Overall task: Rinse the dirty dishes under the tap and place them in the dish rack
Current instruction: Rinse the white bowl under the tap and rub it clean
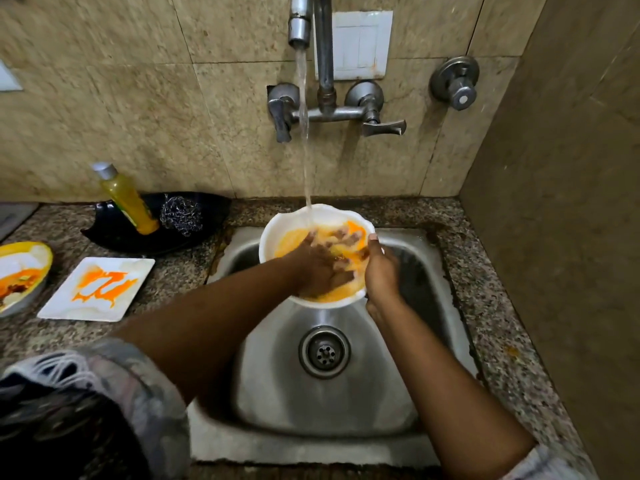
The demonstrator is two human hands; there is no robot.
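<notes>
Head view: my right hand grips the white bowl's rim, left hand spread rubbing inside under the tap; square plate and round plate on the counter's left edge await.

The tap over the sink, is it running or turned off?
Running. A stream of water falls from the tap into the white bowl that the hands hold over the sink.

Granite counter: stained square plate
</notes>
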